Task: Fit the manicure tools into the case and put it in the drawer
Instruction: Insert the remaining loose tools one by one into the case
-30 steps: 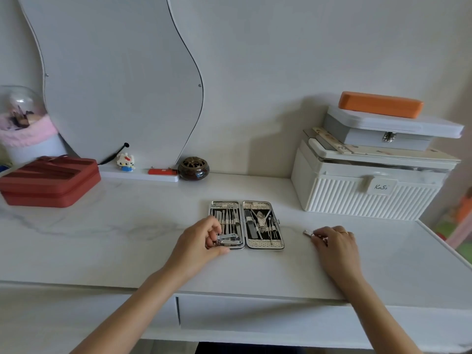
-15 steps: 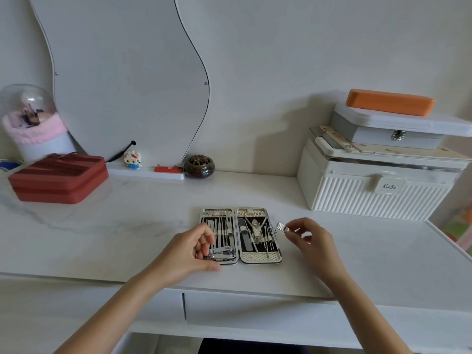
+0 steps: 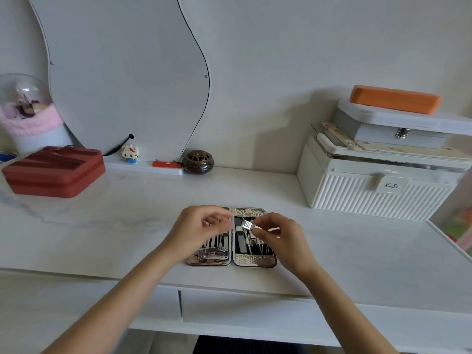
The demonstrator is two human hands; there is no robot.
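An open silver manicure case [image 3: 255,261] lies flat on the white desk, both halves lined with metal tools. A large nail clipper [image 3: 213,252] sits in the lower left half. My right hand [image 3: 279,235] pinches a small silver nail clipper [image 3: 247,225] above the right half of the case. My left hand [image 3: 198,227] hovers over the left half with its fingers curled, blurred, and covers the upper tools there. Two closed drawer fronts [image 3: 242,309] run below the desk edge.
A white ribbed storage box [image 3: 370,192] with a grey box and an orange case stacked on it stands at the right. A red zip case [image 3: 55,171], a glass dome, a small figurine and a dark round pot [image 3: 198,162] line the back by the mirror.
My right hand has carried the small clipper from the desk on the right to above the case. My left hand has lifted off the lower left half and moved up over it.
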